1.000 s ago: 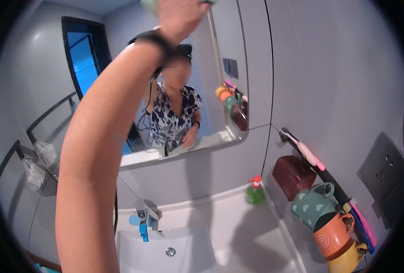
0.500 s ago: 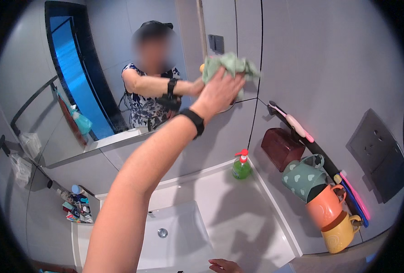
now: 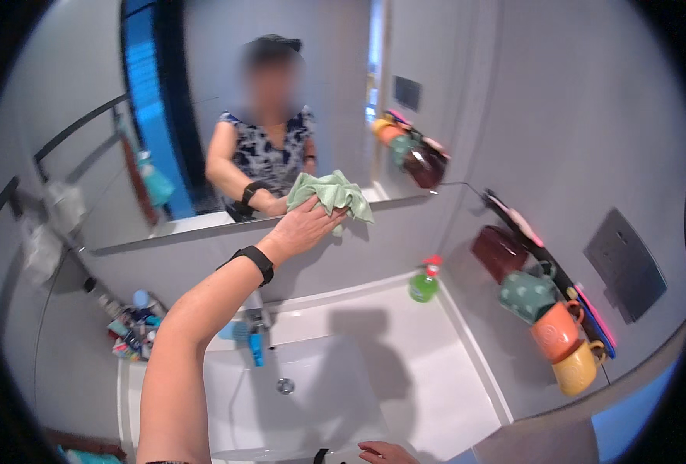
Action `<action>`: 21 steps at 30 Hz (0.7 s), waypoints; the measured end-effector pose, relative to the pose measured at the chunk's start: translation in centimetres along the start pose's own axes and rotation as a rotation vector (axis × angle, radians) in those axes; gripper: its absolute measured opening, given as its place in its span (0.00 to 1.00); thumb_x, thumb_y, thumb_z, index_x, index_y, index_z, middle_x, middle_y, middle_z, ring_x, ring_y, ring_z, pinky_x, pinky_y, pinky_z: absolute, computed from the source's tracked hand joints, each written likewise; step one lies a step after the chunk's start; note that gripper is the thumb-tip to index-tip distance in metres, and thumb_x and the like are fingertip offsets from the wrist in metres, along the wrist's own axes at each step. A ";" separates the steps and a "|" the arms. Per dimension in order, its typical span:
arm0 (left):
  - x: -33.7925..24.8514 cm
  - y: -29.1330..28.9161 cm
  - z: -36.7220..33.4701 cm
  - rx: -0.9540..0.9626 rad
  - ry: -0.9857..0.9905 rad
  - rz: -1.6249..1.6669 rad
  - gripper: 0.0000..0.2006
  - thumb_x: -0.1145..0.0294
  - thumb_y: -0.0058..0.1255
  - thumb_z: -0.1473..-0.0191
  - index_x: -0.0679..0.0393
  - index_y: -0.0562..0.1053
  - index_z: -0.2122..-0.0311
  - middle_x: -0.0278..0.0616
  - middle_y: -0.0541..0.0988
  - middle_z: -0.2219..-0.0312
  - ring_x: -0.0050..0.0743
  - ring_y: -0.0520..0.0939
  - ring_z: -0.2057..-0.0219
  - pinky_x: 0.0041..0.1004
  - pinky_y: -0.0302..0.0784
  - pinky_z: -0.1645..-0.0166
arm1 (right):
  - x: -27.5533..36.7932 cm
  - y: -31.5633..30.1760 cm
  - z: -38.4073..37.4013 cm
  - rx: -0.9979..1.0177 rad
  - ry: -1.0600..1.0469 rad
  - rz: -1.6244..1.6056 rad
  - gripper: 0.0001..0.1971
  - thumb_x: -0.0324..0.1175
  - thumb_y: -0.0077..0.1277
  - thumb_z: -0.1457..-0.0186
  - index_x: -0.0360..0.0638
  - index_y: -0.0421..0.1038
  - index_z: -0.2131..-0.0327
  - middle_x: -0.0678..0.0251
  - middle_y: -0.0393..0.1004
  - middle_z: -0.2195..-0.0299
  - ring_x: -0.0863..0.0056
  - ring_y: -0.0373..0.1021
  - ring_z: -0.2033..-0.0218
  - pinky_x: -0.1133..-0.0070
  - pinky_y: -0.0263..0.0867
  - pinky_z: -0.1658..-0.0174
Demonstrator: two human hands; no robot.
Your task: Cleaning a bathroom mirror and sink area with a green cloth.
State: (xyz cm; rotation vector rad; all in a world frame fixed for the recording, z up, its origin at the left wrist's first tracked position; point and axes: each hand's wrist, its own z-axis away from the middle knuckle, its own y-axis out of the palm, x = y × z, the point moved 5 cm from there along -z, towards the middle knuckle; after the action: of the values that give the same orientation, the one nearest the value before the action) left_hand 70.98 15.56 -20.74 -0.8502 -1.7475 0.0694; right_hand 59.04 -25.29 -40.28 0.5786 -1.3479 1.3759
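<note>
My left hand (image 3: 304, 228), with a black band on its wrist, presses a crumpled light green cloth (image 3: 331, 193) against the lower edge of the wall mirror (image 3: 196, 155). The fingers lie over the cloth, hiding part of it. Only a little of my right hand (image 3: 385, 453) shows at the bottom edge, by the front of the white washbasin (image 3: 296, 421). Its visible fingers point left, loosely stretched, with nothing seen in them. Below my left forearm is the faucet (image 3: 255, 313), with a blue piece (image 3: 256, 349) at its end.
A green soap bottle (image 3: 423, 288) with a red pump stands in the counter's back right corner. On the right wall hang a dark red box (image 3: 500, 253) and green (image 3: 527, 295), orange (image 3: 556, 332) and yellow (image 3: 576, 370) mugs. Several toiletries (image 3: 136, 325) crowd the left.
My left hand has moved the cloth down and left, from the mirror's right side to its lower edge. The view has shifted, and the faucet now shows. My right hand stays low.
</note>
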 end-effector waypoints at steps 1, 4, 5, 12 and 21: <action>1.2 -0.4 2.7 0.040 -0.036 -0.027 0.26 0.65 0.39 0.48 0.52 0.59 0.41 0.30 0.66 0.48 0.23 0.65 0.48 0.39 0.52 0.39 | 0.5 0.7 -0.4 0.042 -0.103 0.085 0.18 0.39 0.45 0.44 0.36 0.68 0.54 0.54 0.70 0.54 0.58 0.66 0.54 0.72 0.62 0.50; 5.3 -2.7 10.0 -0.034 -0.189 0.043 0.25 0.61 0.43 0.50 0.50 0.63 0.44 0.29 0.68 0.53 0.25 0.68 0.53 0.39 0.57 0.44 | 3.1 2.9 -1.5 0.163 0.096 0.082 0.19 0.39 0.44 0.43 0.36 0.67 0.53 0.52 0.70 0.54 0.57 0.65 0.51 0.71 0.60 0.48; 6.7 -3.6 12.2 -0.007 -0.226 0.013 0.25 0.61 0.43 0.50 0.50 0.63 0.44 0.29 0.68 0.53 0.25 0.68 0.53 0.39 0.57 0.44 | 3.7 4.0 -1.7 0.198 0.071 0.116 0.19 0.39 0.44 0.43 0.36 0.67 0.53 0.52 0.70 0.54 0.57 0.65 0.51 0.71 0.60 0.48; 21.0 -8.6 26.2 -0.086 -0.988 0.029 0.28 0.58 0.49 0.53 0.57 0.63 0.46 0.44 0.68 0.53 0.47 0.65 0.48 0.46 0.59 0.47 | 5.7 8.6 -2.7 0.353 0.274 -0.092 0.25 0.31 0.45 0.45 0.37 0.56 0.43 0.53 0.63 0.48 0.66 0.60 0.45 0.74 0.56 0.46; 32.5 -10.1 40.2 -0.500 -1.464 -0.205 0.27 0.57 0.42 0.45 0.62 0.57 0.44 0.51 0.63 0.48 0.57 0.60 0.46 0.50 0.54 0.44 | 6.3 11.4 -4.2 0.371 0.323 -0.091 0.25 0.28 0.49 0.48 0.35 0.58 0.45 0.52 0.65 0.49 0.66 0.62 0.47 0.74 0.59 0.48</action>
State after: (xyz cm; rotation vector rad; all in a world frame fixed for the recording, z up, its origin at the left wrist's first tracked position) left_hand 28.03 41.21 -4.28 -1.0430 -3.3167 0.1407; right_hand 48.27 -16.82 -40.19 0.6209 -0.8045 1.5791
